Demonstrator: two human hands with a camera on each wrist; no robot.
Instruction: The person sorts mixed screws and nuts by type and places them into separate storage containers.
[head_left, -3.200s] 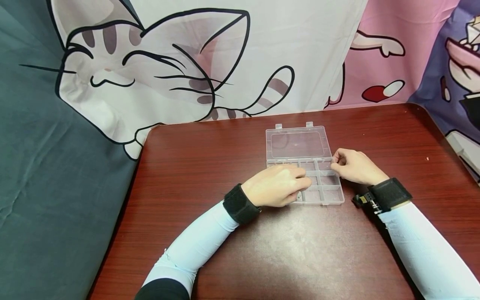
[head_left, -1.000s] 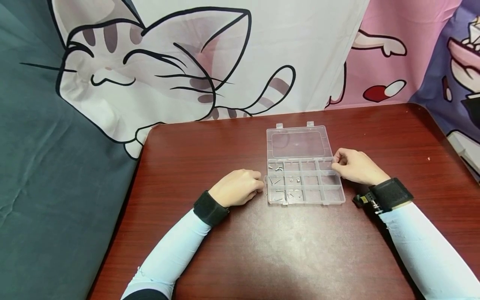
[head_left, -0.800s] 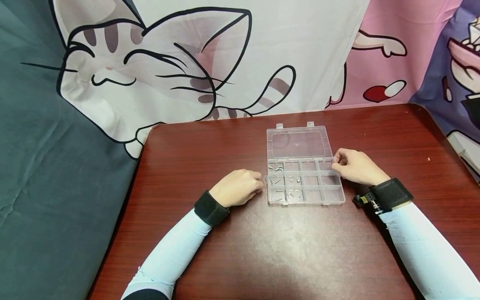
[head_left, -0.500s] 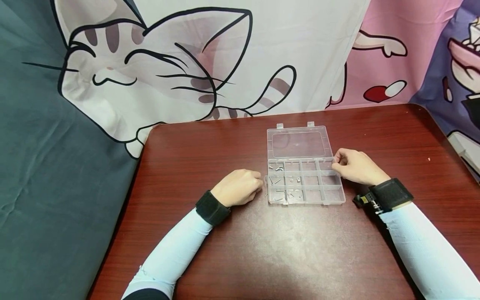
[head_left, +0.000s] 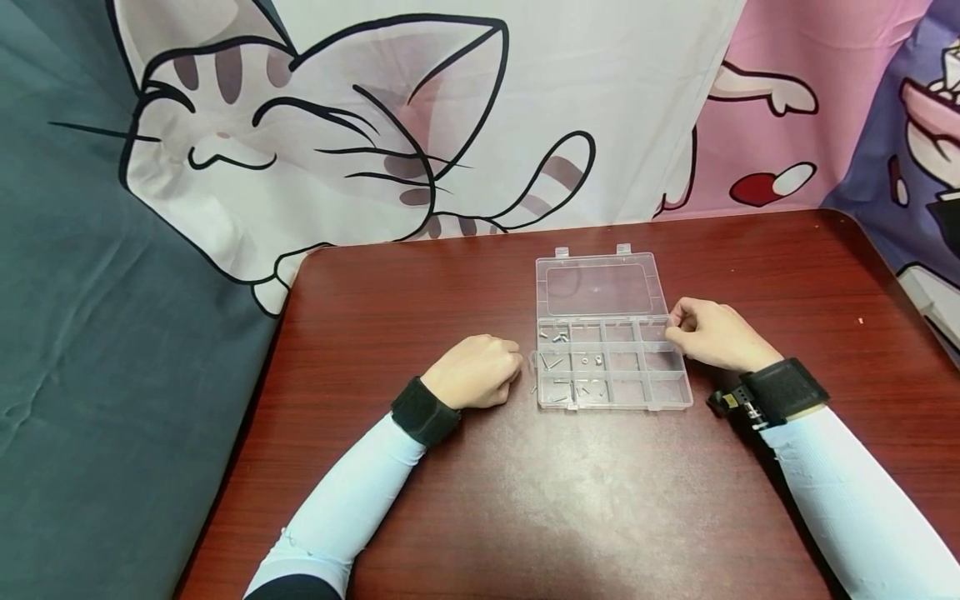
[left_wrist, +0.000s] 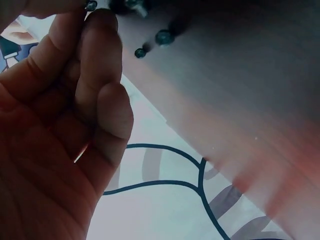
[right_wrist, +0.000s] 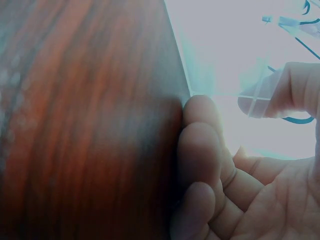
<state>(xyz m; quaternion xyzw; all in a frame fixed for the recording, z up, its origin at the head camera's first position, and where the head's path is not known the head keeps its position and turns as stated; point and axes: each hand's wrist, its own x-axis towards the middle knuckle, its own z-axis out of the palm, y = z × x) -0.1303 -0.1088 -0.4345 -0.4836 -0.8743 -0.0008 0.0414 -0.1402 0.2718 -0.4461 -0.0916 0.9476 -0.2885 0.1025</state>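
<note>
A clear plastic compartment box (head_left: 630,407) lies with its lid (head_left: 600,286) folded back. Small metal screws (head_left: 553,364) and nuts (head_left: 599,360) sit in its left compartments. My left hand (head_left: 474,372) is just left of the box, fingers curled; in the left wrist view the thumb and fingertips of that hand (left_wrist: 75,110) pinch a small shiny metal piece (left_wrist: 91,5). More small metal pieces (left_wrist: 164,37) lie on the table beside it. My right hand (head_left: 716,335) holds the box's right edge, its thumb seen through clear plastic in the right wrist view (right_wrist: 252,150).
The box stands on a dark red wooden table (head_left: 405,292). Behind the table hangs a printed curtain (head_left: 600,83), with green fabric (head_left: 67,333) at the left. A tiny pale speck (head_left: 860,320) lies on the table at the right.
My left hand was over the box's left compartments and has moved left, off the box, uncovering the hardware. Lately it has shifted slightly farther left. My right hand stays at the box edge.
</note>
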